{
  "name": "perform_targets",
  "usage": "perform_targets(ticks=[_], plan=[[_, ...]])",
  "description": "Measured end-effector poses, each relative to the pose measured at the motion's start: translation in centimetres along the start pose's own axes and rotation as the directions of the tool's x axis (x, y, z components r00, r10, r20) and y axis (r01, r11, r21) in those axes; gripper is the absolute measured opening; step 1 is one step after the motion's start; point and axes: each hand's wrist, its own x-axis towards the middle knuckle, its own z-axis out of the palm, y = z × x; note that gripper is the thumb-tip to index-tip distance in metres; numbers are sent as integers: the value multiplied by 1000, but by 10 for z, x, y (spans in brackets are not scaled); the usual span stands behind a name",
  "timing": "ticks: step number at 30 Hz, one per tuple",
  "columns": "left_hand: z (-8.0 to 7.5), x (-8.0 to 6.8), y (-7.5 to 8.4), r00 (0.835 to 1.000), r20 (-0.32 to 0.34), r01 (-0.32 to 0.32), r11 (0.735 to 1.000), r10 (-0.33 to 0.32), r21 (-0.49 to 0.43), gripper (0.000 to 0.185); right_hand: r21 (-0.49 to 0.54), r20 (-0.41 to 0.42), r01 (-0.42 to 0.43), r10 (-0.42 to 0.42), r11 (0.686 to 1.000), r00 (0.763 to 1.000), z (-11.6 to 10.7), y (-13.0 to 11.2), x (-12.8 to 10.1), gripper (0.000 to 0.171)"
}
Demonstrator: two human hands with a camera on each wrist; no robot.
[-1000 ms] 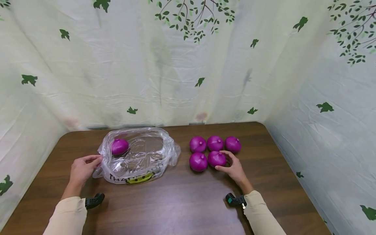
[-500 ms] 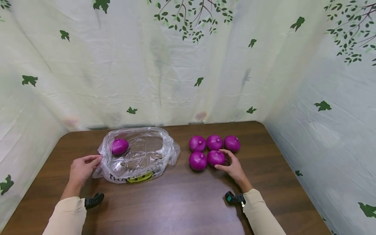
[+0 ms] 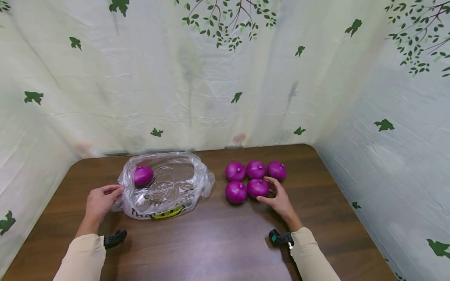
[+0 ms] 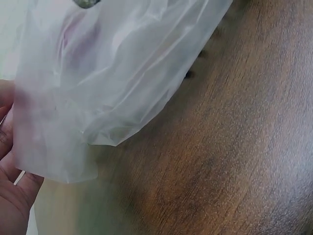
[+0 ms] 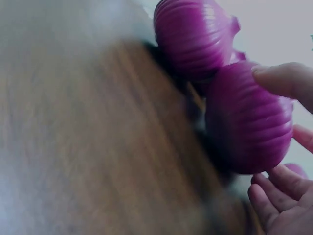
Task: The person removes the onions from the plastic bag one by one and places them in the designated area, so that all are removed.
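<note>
A clear plastic bag (image 3: 175,212) with dark lettering and a yellow patch lies wide-mouthed at the table's left. Inside its left part sits one red onion (image 3: 143,176). My left hand (image 3: 99,201) pinches the bag's left edge; the left wrist view shows the film (image 4: 54,137) between thumb and fingers. On the right, my right hand (image 3: 279,199) curves round the right side of a red onion (image 3: 257,188), which rests on the table. In the right wrist view the thumb lies against this onion (image 5: 249,122), with the other fingers curved close to its far side.
Beside the held onion is another red onion (image 3: 236,192). Behind them stand three more: a left one (image 3: 235,171), a middle one (image 3: 255,169) and a right one (image 3: 276,170). A leaf-patterned curtain (image 3: 197,97) surrounds the brown table (image 3: 197,249).
The head view has shifted slightly. My right index fingertip sits a little farther from the onion's top than before. Bag and onions keep their places, and my left hand still pinches the bag.
</note>
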Motion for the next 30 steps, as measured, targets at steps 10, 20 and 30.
perform_targets(ticks=[10,20,30], plan=[[-1,-1,2,1000,-3,-21,1000,21,2,58,-300,-124,91,-133,950,983,-6,-19,-1,68],[-1,0,3,1000,-15,-22,1000,22,0,58,-266,-68,206,-231,942,970,22,-67,10,62],[0,1,3,999,-13,-43,999,43,0,58,-248,98,337,-322,908,942,70,-93,27,53]])
